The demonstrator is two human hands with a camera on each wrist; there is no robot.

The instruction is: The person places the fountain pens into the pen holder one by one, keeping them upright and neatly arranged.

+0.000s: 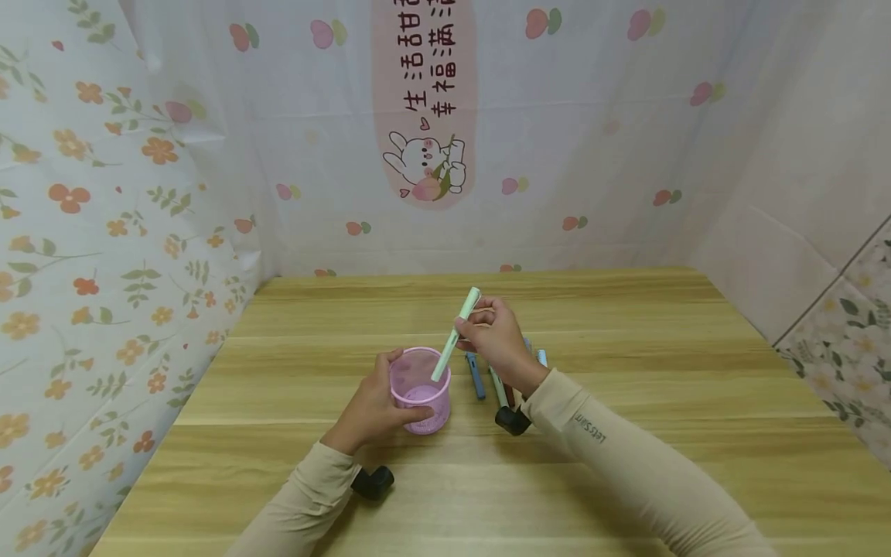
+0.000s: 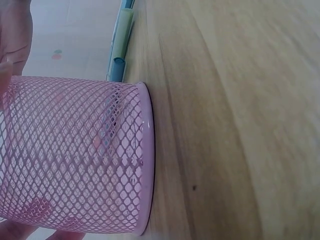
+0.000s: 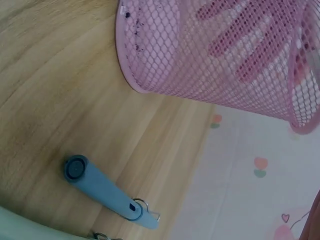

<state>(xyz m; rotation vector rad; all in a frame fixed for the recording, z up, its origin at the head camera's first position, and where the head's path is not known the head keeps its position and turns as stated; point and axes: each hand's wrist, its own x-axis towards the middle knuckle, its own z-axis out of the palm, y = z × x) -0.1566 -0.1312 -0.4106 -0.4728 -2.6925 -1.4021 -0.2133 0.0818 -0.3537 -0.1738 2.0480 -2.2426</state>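
Note:
A pink mesh pen holder (image 1: 437, 418) stands upright on the wooden table. My left hand (image 1: 372, 408) grips it from the left, the thumb along the near rim and the fingers round the far side. Through the mesh of the pen holder (image 3: 215, 75) in the right wrist view, those fingers show. My right hand (image 1: 500, 344) pinches a light green pen (image 1: 448, 354), slanted with its lower end overlapping the pen holder's opening. Under the right hand lie a blue pen (image 1: 476, 377) and a pale green pen (image 1: 498, 387), partly covered by that hand and wrist.
More pens, one with a pale blue end (image 1: 541, 357), lie by the right wrist, mostly hidden. Black wrist cameras (image 1: 373, 483) hang under both forearms. A patterned curtain (image 1: 557, 155) stands behind the table (image 1: 334, 309), with a flowered one on the left.

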